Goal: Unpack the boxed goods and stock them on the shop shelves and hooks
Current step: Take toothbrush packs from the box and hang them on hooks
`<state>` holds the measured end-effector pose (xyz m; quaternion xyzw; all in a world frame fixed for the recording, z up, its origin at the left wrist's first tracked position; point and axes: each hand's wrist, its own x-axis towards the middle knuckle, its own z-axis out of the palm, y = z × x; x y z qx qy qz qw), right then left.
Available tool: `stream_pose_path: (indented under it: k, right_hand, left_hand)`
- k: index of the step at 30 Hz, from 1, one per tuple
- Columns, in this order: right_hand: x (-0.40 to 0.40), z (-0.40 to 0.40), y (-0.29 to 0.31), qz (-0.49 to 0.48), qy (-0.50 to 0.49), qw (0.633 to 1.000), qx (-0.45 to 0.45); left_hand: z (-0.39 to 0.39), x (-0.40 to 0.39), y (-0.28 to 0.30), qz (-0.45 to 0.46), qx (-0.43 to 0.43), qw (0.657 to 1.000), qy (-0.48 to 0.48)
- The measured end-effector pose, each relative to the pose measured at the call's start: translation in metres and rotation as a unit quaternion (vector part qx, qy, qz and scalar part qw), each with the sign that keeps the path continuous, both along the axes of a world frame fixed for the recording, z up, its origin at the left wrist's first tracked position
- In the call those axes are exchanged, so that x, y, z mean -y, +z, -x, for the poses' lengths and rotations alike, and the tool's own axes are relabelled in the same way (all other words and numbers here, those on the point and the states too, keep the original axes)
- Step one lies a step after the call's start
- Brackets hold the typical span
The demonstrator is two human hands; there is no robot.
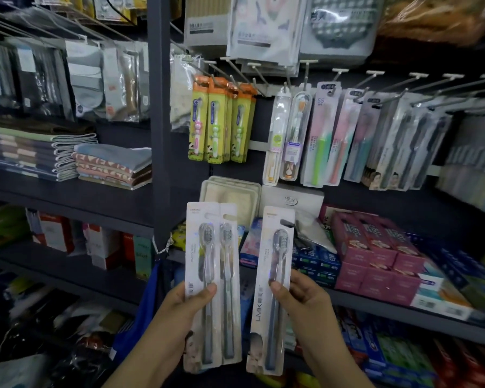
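Both hands are up close in the head view, and each one holds toothbrush packs. My left hand (189, 301) grips two long white card packs with clear plastic fronts (212, 284), one partly behind the other, each with a grey toothbrush inside. The thumb presses on the front of the near pack, low on the handle. My right hand (303, 298) grips one more white card pack with a dark grey toothbrush (272, 289), thumb on the front, fingers curled behind. This pack leans a little to the right, and it has the letters LMK down its side. The two bunches are just beside each other but do not touch. All three packs stand with the brush heads up, in front of the dark grey metal shelves (157, 121).

Behind them, higher up, I see a row of thin metal hooks (420, 79). On the hooks hang yellow and orange kids' toothbrush packs (221, 121), two clear toothbrush tubes (289, 135) and pink, green and grey toothbrush packs (336, 135). Below and to the right sit pink toothpaste boxes (375, 253) stacked on a shelf, with blue boxes (314, 261) next to them. To the left, folded cloths in soft colours (67, 155) lie in piles on a shelf, and bagged socks or cloths (90, 85) hang above them.
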<state>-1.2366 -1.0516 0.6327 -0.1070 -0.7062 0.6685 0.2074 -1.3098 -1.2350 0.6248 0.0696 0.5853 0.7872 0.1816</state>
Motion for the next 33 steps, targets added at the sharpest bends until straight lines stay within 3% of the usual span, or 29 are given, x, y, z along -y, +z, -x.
stream_pose_path:
  k: [18, 33]
  right_hand:
    - [-0.114, -0.073, 0.052, -0.026, -0.198, 0.98, -0.015]
    - [-0.229, -0.059, 0.082, -0.089, -0.269, 0.959, -0.025]
  left_hand:
    - [-0.017, -0.124, 0.063, -0.007, -0.052, 0.986, -0.158]
    - [-0.005, -0.219, 0.1, -0.008, -0.064, 0.985, -0.162]
